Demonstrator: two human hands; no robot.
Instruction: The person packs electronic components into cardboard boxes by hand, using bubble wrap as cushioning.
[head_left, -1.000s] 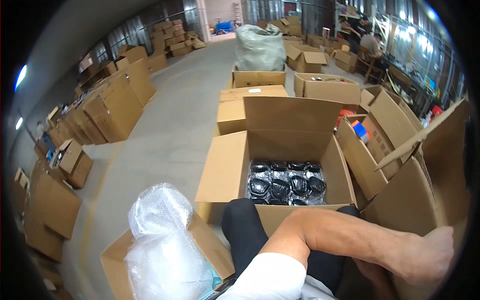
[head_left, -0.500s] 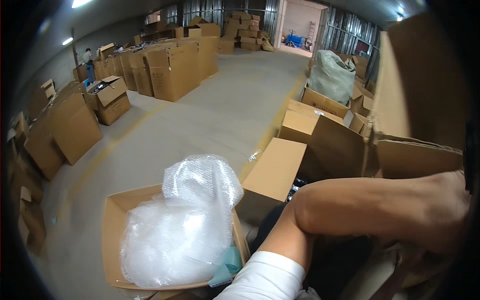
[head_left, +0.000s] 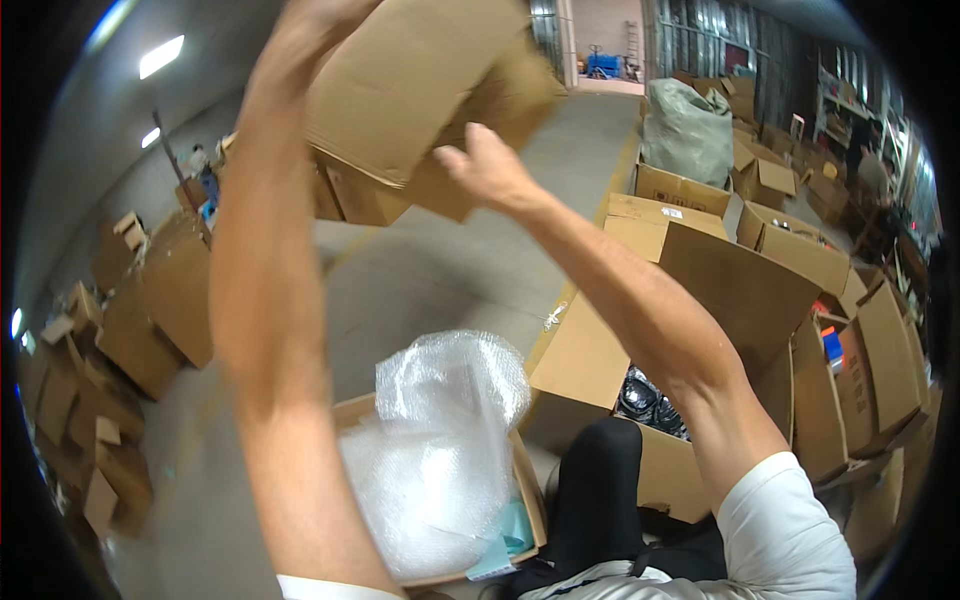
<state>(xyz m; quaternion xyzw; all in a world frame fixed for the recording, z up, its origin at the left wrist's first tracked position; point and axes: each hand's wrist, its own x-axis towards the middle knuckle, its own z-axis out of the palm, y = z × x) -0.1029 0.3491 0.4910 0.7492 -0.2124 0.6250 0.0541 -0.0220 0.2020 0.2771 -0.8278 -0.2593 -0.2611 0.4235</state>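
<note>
An open cardboard box (head_left: 400, 90) is held up in the air in front of me, tilted. At its upper left edge is my left hand (head_left: 335, 12), closed on the cardboard and partly cut off by the picture's top. My right hand (head_left: 492, 172) is in front of the box's lower right side, thumb and fingers apart. Whether it touches the cardboard I cannot tell. Below my arms, a low carton (head_left: 527, 465) holds a heap of clear bubble wrap (head_left: 430, 500) and a pale teal piece of material (head_left: 515, 530).
By my right leg stands an open carton (head_left: 680, 470) with black, shiny wrapped items (head_left: 645, 400). A large pale green sack (head_left: 690, 130) sits in a box farther off. Several cartons (head_left: 160, 300) line the left side; a person (head_left: 203, 175) stands far left.
My view has turned rightward. The cardboard box has come from the right to up in front of me, and both arms are now raised around it.
</note>
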